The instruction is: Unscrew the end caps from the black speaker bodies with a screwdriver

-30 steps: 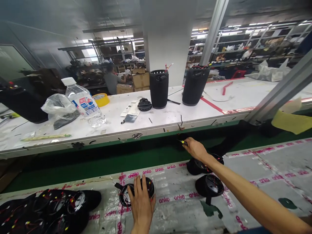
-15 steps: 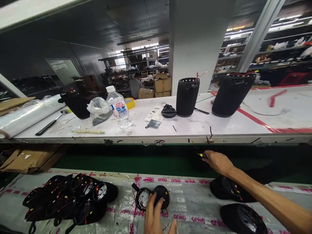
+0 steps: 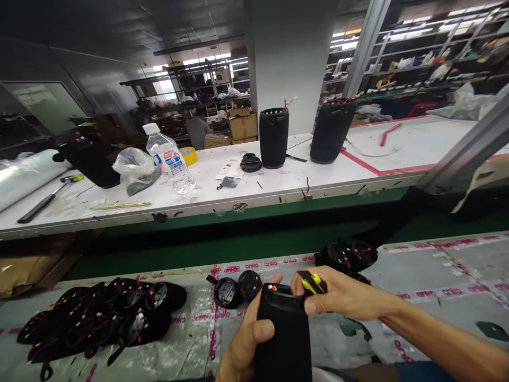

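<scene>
My left hand (image 3: 248,339) is wrapped round a black fabric-covered cylinder (image 3: 284,339), which stands roughly upright near the front edge of the view. A small white and red connector (image 3: 272,288) shows at its top rim. At the right side of that rim is my right hand (image 3: 338,294), its fingers curled round a yellow and black tool (image 3: 313,282); fingertips reach the opening. Just behind the cylinder, two round black parts (image 3: 226,292) with wires lie side by side on the plastic-covered bench (image 3: 199,339).
Black wired parts (image 3: 131,313) are piled at the left, others (image 3: 345,255) lie right of centre. A raised white shelf (image 3: 222,196) crosses behind, bearing a water bottle (image 3: 170,159), a hammer (image 3: 43,204) and black cylinders (image 3: 274,138). A metal post (image 3: 465,143) slants at the right.
My left hand has left the round parts and now holds a black cylinder. My right hand has come back from under the shelf to its rim, with the yellow tool. The view has turned right.
</scene>
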